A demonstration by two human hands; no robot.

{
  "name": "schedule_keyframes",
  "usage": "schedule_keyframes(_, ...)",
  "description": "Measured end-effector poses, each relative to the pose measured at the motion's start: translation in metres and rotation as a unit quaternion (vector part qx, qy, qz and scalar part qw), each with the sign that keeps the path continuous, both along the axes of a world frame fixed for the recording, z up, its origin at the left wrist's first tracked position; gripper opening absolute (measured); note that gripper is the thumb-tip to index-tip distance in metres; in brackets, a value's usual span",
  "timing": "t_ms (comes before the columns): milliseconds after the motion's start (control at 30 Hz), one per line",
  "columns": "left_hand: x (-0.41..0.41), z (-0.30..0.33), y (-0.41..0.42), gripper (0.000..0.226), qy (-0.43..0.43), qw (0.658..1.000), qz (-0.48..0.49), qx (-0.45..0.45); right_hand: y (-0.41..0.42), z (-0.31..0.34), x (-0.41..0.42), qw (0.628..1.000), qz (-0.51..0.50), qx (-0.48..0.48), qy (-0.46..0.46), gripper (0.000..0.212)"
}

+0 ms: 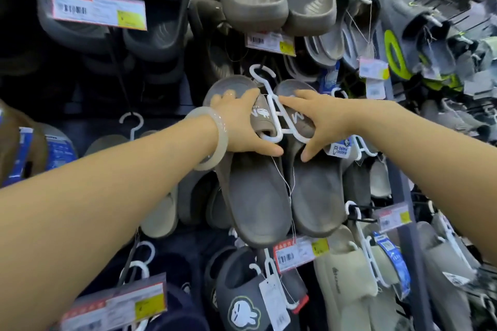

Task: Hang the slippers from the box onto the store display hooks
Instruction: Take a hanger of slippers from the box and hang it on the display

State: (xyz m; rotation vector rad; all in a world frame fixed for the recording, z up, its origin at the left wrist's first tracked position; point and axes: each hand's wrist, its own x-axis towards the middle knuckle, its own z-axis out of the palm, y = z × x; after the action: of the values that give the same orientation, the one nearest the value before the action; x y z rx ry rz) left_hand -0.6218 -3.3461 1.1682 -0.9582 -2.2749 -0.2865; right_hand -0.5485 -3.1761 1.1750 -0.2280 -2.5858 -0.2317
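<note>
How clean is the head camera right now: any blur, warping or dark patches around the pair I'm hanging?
Head view: the grey slippers on the white hanger are fairly sharp, with the left hand and right hand evenly lit; the price tags are too soft to read; wide-angle warping bends the shelf post and stretches the forearms; the left edge is in deep shadow.

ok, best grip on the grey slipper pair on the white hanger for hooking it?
Probably the straps, from the front, one hand per slipper, as the left hand and right hand hold the grey slipper pair now. The white hanger runs between the straps, so this leaves its hook free at the top and steadies both soles.
</note>
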Motion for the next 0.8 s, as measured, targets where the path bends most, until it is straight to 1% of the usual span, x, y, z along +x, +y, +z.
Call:
schedule_keyframes(67,0.001,0.001,-0.002,0.112,0.006,1.000,0.004,0.007,0.003,-0.004,-0.006,0.999,0.020,0.019,0.032,0.109)
schedule_keyframes(167,0.000,0.005,-0.006,0.108,0.015,1.000,0.020,-0.004,0.001,-0.006,-0.014,0.998,0.019,0.044,0.047,0.096)
schedule_keyframes(267,-0.009,0.019,-0.009,0.112,0.011,0.998,0.049,-0.040,-0.003,0.002,-0.022,0.997,0.013,0.058,0.044,0.093)
schedule_keyframes(367,-0.021,0.036,-0.007,0.117,0.005,0.992,0.092,-0.092,-0.007,0.014,-0.036,0.996,-0.005,0.086,0.023,0.090)
schedule_keyframes(467,-0.029,0.038,0.000,0.106,0.024,0.983,0.120,-0.138,-0.009,0.019,-0.055,0.991,-0.046,0.125,0.006,0.089)
schedule_keyframes(533,-0.038,0.027,0.003,0.102,0.028,0.981,0.121,-0.150,-0.006,0.011,-0.069,0.986,-0.062,0.152,0.010,0.089)
schedule_keyframes(667,-0.084,-0.010,0.011,0.102,0.009,0.987,0.109,-0.121,0.016,-0.027,-0.111,0.980,-0.047,0.183,0.059,0.080)
schedule_keyframes(800,-0.128,-0.035,0.021,0.098,0.009,0.993,0.096,-0.068,0.028,-0.052,-0.153,0.985,-0.020,0.148,0.093,0.081)
